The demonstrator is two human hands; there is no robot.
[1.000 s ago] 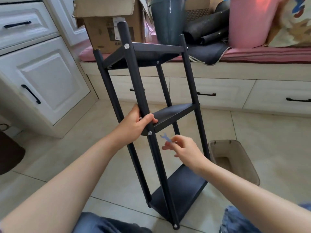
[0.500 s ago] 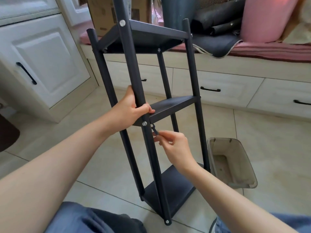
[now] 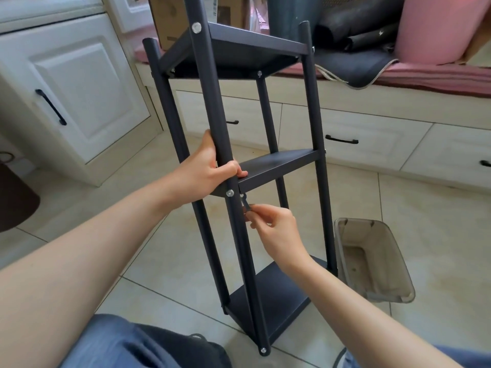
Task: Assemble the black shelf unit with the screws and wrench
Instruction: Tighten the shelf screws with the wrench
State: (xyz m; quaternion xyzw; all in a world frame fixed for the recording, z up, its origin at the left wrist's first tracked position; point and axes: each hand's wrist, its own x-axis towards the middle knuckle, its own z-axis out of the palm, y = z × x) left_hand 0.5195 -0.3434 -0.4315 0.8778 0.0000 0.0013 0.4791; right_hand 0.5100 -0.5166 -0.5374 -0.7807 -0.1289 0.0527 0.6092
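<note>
The black shelf unit (image 3: 279,166) stands on the tiled floor, three shelves joined by four round poles. My left hand (image 3: 204,171) grips the near pole just above the middle shelf. A silver screw head (image 3: 229,193) shows on that pole below my thumb. My right hand (image 3: 273,224) pinches a small flat wrench (image 3: 245,204), whose upper end sits under the middle shelf's front corner, right of the pole. More screw heads show at the top (image 3: 196,27) and at the pole's foot (image 3: 263,350).
A clear plastic bin (image 3: 372,261) lies on the floor right of the shelf. White cabinets (image 3: 79,96) stand at left, drawers (image 3: 358,139) behind. A cardboard box (image 3: 170,19), a grey bucket and pink cushions sit on the bench. My knees are at the bottom edge.
My right hand brought the wrench from free air up to the underside of the middle shelf's corner. The view moved closer and lower. My left hand kept its grip on the pole.
</note>
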